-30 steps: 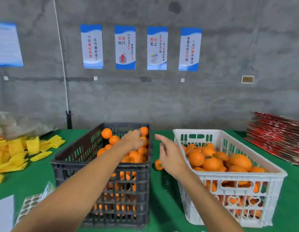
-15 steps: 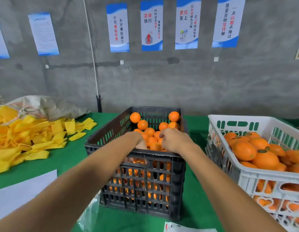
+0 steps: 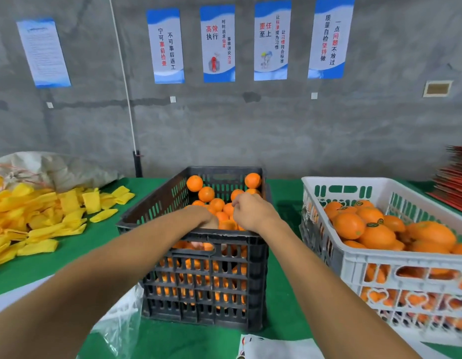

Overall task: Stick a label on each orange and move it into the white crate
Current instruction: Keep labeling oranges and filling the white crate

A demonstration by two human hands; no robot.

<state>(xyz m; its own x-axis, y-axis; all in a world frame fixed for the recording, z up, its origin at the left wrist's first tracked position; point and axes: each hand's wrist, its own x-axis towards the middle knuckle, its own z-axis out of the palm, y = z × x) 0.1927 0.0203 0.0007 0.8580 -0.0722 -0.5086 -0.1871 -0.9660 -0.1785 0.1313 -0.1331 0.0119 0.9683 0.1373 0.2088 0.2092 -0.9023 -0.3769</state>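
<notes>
Both hands reach into the black crate (image 3: 196,275) at centre. Left hand (image 3: 202,217) dips palm-down past the near rim among the oranges (image 3: 217,204); fingers hidden, so grip cannot be told. Right hand (image 3: 250,212) curls knuckles-up over the pile, fingertips seeming to pinch at a fruit; whether one is actually held is unclear.

White crate (image 3: 395,257) at 3 o'clock is heaped close to its rim with labelled fruit (image 3: 375,233), dark stickers showing on several. Black crate remains well stocked, so much is left. Label sheet not identifiable. Yellow foam sleeves (image 3: 43,218) lie at 9 o'clock on the green table (image 3: 77,252).
</notes>
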